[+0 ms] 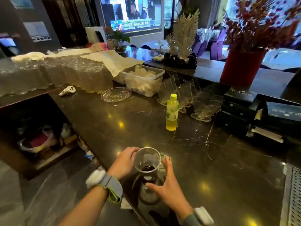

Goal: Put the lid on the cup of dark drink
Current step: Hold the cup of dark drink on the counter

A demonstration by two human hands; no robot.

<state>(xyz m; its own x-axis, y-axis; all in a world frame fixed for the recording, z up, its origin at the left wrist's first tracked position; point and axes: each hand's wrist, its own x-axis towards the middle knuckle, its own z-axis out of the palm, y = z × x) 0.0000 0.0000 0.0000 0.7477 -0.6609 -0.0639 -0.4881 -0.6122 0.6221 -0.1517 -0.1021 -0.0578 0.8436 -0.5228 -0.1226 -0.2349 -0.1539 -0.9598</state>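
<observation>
I see a dark marble counter (187,144) in a bar. My left hand (125,162) rests with its fingers curled against the left side of the glass cup (147,162) of dark drink. My right hand (166,188) has fingers spread around the cup's right side, fingertips touching a clear lid (163,159) just behind the cup. A yellow bottle (171,112) stands well beyond the fingers.

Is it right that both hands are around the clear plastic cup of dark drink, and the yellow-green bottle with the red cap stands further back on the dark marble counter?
Not quite: the head view shows the yellow-green bottle has a yellow-green cap, not red. The rest holds: both hands, left and right, are around the clear plastic cup of dark drink on the dark marble counter.
</observation>
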